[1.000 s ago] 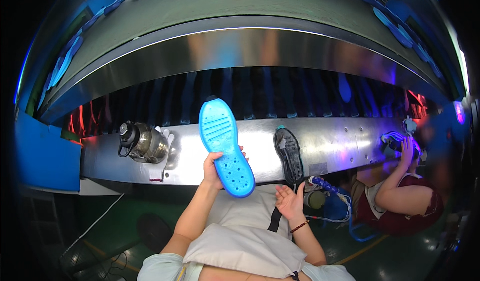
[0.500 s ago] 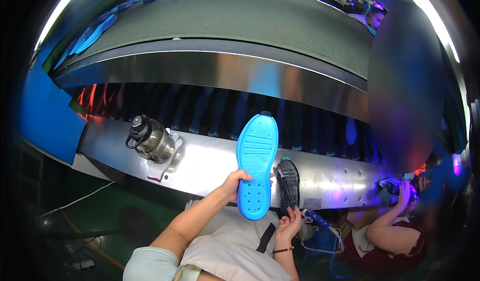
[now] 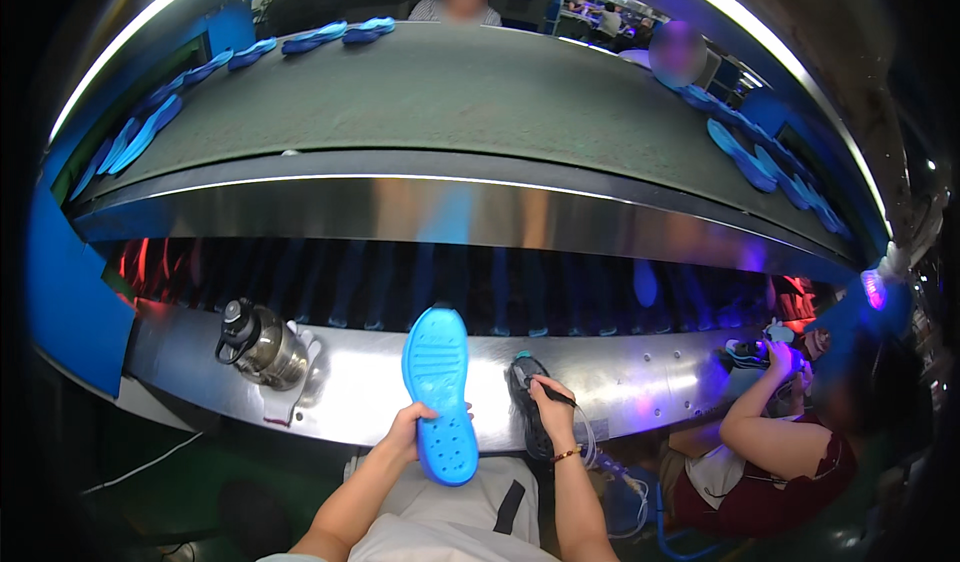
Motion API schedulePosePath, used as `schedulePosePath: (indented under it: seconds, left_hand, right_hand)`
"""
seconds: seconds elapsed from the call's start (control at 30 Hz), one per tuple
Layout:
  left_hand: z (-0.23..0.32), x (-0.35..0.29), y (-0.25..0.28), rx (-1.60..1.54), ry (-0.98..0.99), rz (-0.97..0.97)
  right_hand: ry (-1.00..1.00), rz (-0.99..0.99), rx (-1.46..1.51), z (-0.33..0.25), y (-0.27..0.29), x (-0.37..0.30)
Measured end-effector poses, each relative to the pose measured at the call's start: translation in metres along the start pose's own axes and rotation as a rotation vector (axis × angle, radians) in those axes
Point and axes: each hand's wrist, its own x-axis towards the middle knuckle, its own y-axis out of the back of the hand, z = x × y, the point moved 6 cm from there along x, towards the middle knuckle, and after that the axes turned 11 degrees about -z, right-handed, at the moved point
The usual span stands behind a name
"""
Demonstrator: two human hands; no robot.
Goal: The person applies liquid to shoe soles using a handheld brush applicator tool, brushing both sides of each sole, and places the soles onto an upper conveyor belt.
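Observation:
My left hand [image 3: 412,427] grips a bright blue shoe sole [image 3: 437,362] near its lower half, thumb on the face turned to me. The sole stands nearly upright, with ribs across its upper part and small holes in its lower part. To its right, a black shoe-shaped piece [image 3: 533,430] lies at the edge of the metal bench [image 3: 350,382]. Over that piece, my right hand [image 3: 552,402] is closed on a dark pen-shaped tool [image 3: 556,394], from which a thin pale cord runs down. Whether the tool's tip touches the black piece, I cannot tell.
A dark-lidded clear bottle [image 3: 262,347] stands on a pale glove [image 3: 290,402] at the left. Beyond the bench, a green conveyor belt [image 3: 420,102] carries several blue soles [image 3: 315,38]. On the right, a co-worker's arm [image 3: 750,402] reaches to the bench.
My right hand has moved from the lower end of the black piece up over its upper part, and now holds the pen-shaped tool. The view has shifted; my left hand still holds the blue sole.

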Motion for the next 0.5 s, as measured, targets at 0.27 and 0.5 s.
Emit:
schedulePosePath:
  seconds: [0.27, 0.5]
  left_hand:
    - [-0.020, 0.006, 0.105, 0.241, 0.150, 0.403]
    - [0.160, -0.059, -0.128, 1.050, -1.061, -0.027]
  right_hand:
    - [-0.121, 0.165, 0.397, 0.006, 0.009, -0.036]
    - [-0.184, 0.274, 0.487, 0.015, 0.026, -0.063]
